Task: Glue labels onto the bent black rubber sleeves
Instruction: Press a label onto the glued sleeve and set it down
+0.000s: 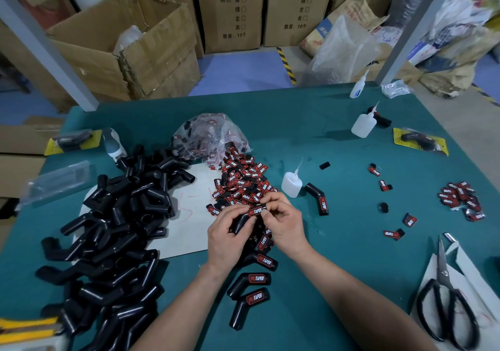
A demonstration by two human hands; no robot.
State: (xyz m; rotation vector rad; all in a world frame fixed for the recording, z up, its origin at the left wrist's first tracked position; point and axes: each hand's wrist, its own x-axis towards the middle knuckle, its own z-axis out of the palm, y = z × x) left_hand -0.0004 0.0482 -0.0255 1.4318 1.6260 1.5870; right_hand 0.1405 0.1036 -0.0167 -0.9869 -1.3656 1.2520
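At centre frame, above the counter (351,242), the left hand (227,234) grips a bent sleeve (239,225) angled lower left to upper right while the right hand (284,223) pinches the label (255,211) on its upper end

Sleeves (113,229) lay left of the label pile (240,185), a bag (208,134) behind it, a bottle (291,184) just right, scissors (443,296) well right.

The green table (297,123) carries a heap of black rubber sleeves (113,215) at left, partly over a white sheet (189,231), a pile of labels (240,183) mid-table, a glue bottle (291,184) just beside it, and labelled sleeves (254,280) near the front.
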